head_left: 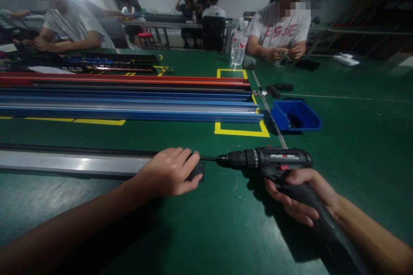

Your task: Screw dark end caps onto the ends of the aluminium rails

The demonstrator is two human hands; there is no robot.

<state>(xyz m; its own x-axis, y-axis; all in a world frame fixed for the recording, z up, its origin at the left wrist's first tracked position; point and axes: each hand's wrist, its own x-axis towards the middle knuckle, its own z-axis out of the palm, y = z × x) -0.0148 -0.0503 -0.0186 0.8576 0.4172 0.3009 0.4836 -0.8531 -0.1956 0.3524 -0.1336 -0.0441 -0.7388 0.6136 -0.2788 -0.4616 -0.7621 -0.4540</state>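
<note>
My right hand [297, 200] is wrapped round the grip of a black cordless drill [280, 159], which lies level and points left. Its long thin bit [209, 158] reaches the end of a silver and black metal profile [80, 163] lying along the table. My left hand [172, 169] is closed over that end, fingers on top and thumb at the near side. A black end cap [200, 171] shows partly beyond my left fingers; the rest of it is hidden. Whether a screw sits at the bit's tip I cannot make out.
Blue profiles [193, 114] and a red profile [161, 79] lie across the green table [180, 135] behind. A blue bin [297, 116] holding dark parts stands at the right. Plastic bottles [238, 47] stand farther back. People sit across the table.
</note>
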